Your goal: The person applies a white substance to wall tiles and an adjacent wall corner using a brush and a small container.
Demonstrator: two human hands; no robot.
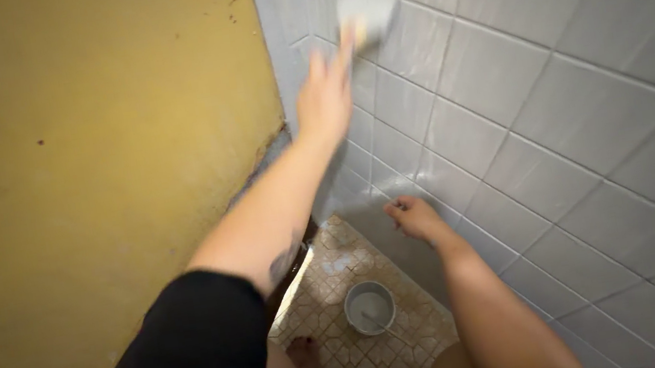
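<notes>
My left hand [326,96] is raised high and grips a brush [367,7] with a pale head, blurred by motion, pressed against the grey tiled wall [559,115] near the corner. My right hand [417,217] hangs lower, fingers loosely curled, holding nothing, close to the same tiled wall. A small grey bucket [369,307] with a tool handle in it stands on the patterned floor [333,278] below, between my arms.
A yellow painted wall [85,185] with a chipped edge fills the left side. My bare foot [306,356] and knee show at the bottom. The floor space is a narrow strip between the two walls.
</notes>
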